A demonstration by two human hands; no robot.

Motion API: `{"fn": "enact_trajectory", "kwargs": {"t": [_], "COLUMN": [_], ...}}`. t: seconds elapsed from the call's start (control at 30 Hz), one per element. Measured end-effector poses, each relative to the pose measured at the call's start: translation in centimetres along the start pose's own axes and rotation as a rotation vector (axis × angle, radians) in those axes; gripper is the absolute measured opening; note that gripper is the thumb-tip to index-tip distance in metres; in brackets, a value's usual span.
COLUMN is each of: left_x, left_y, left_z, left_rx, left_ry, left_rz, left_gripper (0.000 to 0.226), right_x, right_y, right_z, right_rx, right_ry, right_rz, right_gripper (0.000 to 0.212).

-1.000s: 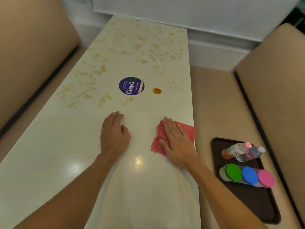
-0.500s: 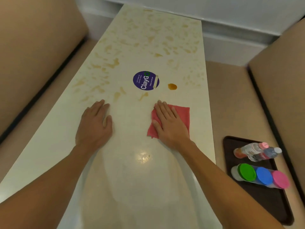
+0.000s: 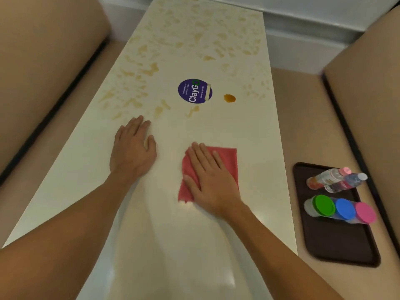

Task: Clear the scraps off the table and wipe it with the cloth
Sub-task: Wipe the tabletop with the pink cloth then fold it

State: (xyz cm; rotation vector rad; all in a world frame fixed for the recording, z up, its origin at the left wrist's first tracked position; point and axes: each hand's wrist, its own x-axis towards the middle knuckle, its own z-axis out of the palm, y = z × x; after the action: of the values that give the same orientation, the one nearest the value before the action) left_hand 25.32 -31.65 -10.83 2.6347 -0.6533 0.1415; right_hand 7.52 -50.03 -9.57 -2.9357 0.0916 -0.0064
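Note:
My right hand [image 3: 211,178] lies flat with straight fingers on a red cloth [image 3: 228,158], pressing it onto the cream table [image 3: 255,131]. To its left, my left hand [image 3: 134,148] rests palm down on the bare tabletop, fingers straight. Brownish smears [image 3: 149,70] cover the far half of the table. A darker amber blob [image 3: 229,98] sits beside a round purple sticker [image 3: 194,91], both beyond my hands. The near part of the table shows no smears.
Tan padded benches flank the table on both sides. On the right bench lies a dark brown tray [image 3: 337,243] holding two plastic bottles [image 3: 335,180] and three containers with green, blue and pink lids [image 3: 344,208]. A white wall ledge runs behind the table.
My right hand has drawn the red cloth back toward me from near the sticker. My left hand has stayed flat on the table beside it. The view has shifted a little.

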Motion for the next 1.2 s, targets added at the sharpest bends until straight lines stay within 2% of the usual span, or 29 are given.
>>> {"fn": "enact_trajectory", "kwargs": {"t": [0.07,0.17,0.23,0.27,0.33,0.43,0.5,0.53,0.63,0.7,0.77,0.83,0.93,0.97,1.0,1.03,1.13,1.2], "left_x": [0.0,0.0,0.0,0.1,0.2,0.2,0.1,0.1,0.1,0.3,0.6,0.7,0.8,0.7,0.7,0.8,0.9,1.0], "left_y": [0.0,-0.1,-0.2,-0.2,-0.2,-0.5,-0.6,-0.6,-0.5,-0.5,-0.5,-0.5,-0.4,-0.4,-0.4,-0.4,-0.4,-0.5], "left_z": [0.0,0.0,0.1,0.1,0.1,-0.1,-0.1,-0.1,-0.1,0.1,0.2,0.4,0.3,0.3,0.2,0.3,0.3,0.4], "left_rx": [-0.004,0.003,0.009,0.011,0.01,0.011,0.018,0.019,0.033,0.05,0.073,0.077,0.08,0.08,0.085,0.089,0.092,0.102], "left_ry": [0.0,-0.008,-0.015,-0.018,-0.025,-0.036,-0.042,-0.04,-0.041,-0.047,-0.055,-0.065,-0.066,-0.06,-0.051,-0.046,-0.056,-0.061], "left_rz": [-0.004,0.003,0.001,-0.001,0.001,0.003,0.006,0.005,0.002,0.004,0.003,-0.008,-0.007,-0.003,0.001,0.004,0.002,0.001], "left_gripper": [0.052,0.053,0.053,0.053,0.053,0.054,0.054,0.054,0.055,0.056,0.057,0.058,0.057,0.056,0.056,0.055,0.056,0.056], "right_x": [-2.5,-1.3,1.8,3.4,4.9,0.8,-2.4,-2.9,-0.9,3.0,7.1,9.2,7.0,5.7,4.9,4.8,8.5,12.1], "right_y": [1.6,4.4,3.7,2.4,-1.3,-5.2,-3.8,-2.1,2.7,3.8,3.0,1.7,1.9,2.9,4.1,5.2,5.9,4.3], "right_z": [-0.3,-0.7,-0.1,0.3,1.1,1.6,1.0,0.6,-0.3,-0.2,0.1,0.4,0.2,0.0,-0.3,-0.5,-0.6,-0.3], "right_rx": [-0.026,-0.026,-0.024,-0.025,-0.011,-0.027,-0.035,-0.03,-0.009,-0.003,0.005,-0.005,-0.005,-0.003,-0.008,-0.006,0.003,0.013], "right_ry": [0.007,0.062,0.102,0.115,0.115,0.026,-0.014,-0.004,0.057,0.092,0.105,0.063,-0.004,-0.014,-0.005,0.02,0.094,0.102], "right_rz": [-0.003,0.332,0.542,0.587,0.499,0.076,-0.034,0.008,0.346,0.518,0.603,0.489,0.073,-0.005,-0.005,0.072,0.454,0.531], "right_gripper": [0.07,0.073,0.076,0.077,0.077,0.073,0.071,0.071,0.075,0.077,0.076,0.075,0.071,0.07,0.069,0.07,0.072,0.073]}}
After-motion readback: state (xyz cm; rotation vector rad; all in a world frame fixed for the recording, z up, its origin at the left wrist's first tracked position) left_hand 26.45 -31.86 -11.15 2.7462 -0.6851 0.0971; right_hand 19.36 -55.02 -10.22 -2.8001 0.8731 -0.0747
